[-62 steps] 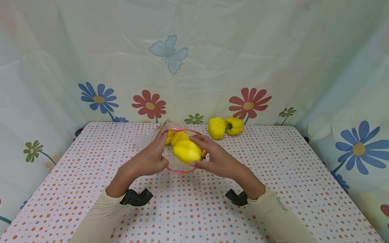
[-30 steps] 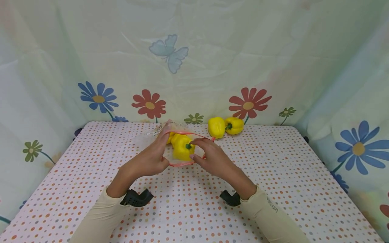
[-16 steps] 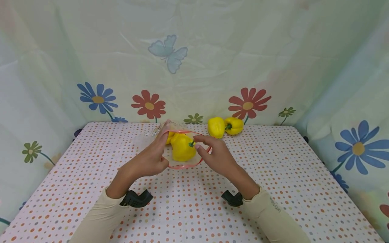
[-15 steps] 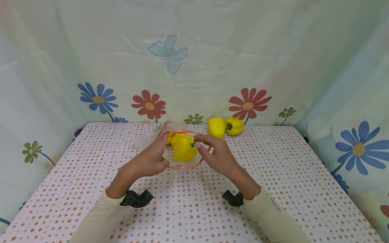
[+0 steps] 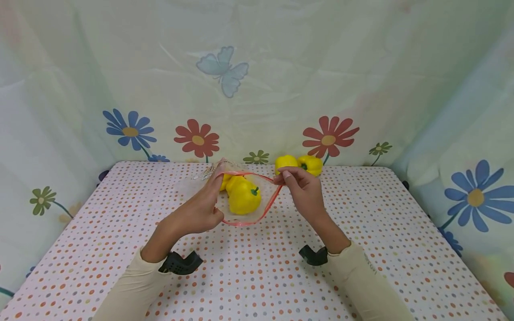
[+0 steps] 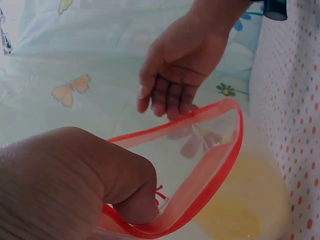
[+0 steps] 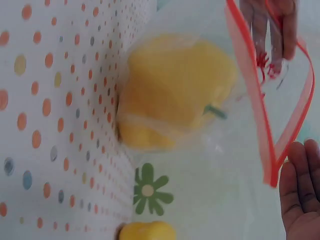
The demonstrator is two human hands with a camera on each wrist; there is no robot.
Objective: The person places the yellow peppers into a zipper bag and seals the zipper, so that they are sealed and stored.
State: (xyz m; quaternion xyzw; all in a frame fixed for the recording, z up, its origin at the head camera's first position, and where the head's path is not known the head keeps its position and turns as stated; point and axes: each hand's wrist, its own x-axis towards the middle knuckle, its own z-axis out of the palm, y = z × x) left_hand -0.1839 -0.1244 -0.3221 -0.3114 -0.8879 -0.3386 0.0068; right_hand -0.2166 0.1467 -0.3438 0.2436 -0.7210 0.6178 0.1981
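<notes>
A clear plastic bag with a red zip rim (image 5: 242, 223) lies with its mouth spread toward me. Inside it sits a yellow bell pepper (image 5: 242, 198) with a green stem, and more yellow (image 5: 225, 181) shows behind it. My left hand (image 5: 194, 214) grips the left side of the bag's mouth; its thumb bends over the red rim (image 6: 210, 175) in the left wrist view. My right hand (image 5: 307, 194) is at the opposite corner, fingers loosely bent and touching the rim. Through the cloudy plastic, the pepper (image 7: 175, 90) appears in the right wrist view.
Two more yellow bell peppers, one at left (image 5: 285, 162) and one at right (image 5: 312, 165), stand at the table's back edge behind my right hand. A dotted cloth (image 5: 249, 276) covers the table. A flowered curtain (image 5: 257, 107) hangs behind and at both sides.
My right hand has let go of the bell pepper, which now sits inside the bag, and has moved right and back to the rim's corner. The left hand has stayed in place.
</notes>
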